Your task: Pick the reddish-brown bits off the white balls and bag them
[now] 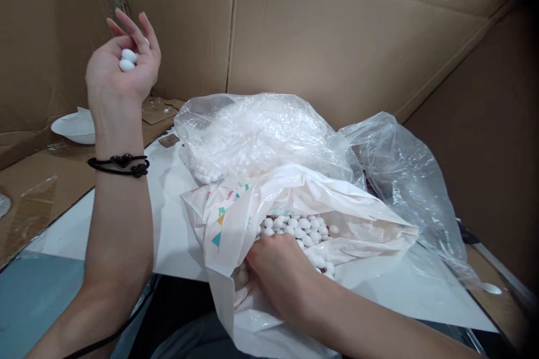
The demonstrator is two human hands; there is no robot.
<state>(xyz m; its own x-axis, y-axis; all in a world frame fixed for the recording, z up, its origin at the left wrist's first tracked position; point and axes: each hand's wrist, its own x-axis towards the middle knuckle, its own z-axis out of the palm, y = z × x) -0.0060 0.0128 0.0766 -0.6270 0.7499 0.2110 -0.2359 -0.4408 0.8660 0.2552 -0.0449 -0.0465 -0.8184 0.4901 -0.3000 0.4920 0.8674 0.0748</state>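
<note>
My left hand (141, 81) is raised at the upper left, palm up with the fingers curled. Several small white egg-shaped balls (127, 65) rest in its cupped palm. In the lower middle, my right hand (278, 266) reaches into an open white plastic bag (223, 247) with coloured triangle prints. Many white balls (301, 230) fill the bag around and behind this hand. The fingers of my right hand are hidden down inside the bag, so what they touch cannot be seen.
Behind the printed bag lies a large clear plastic bag (269, 129) full of small white pieces. A white bowl (76, 126) sits at the left on cardboard. Cardboard walls (337, 28) enclose the white tabletop (177, 235). A white spoon-shaped piece (492, 289) lies at the right.
</note>
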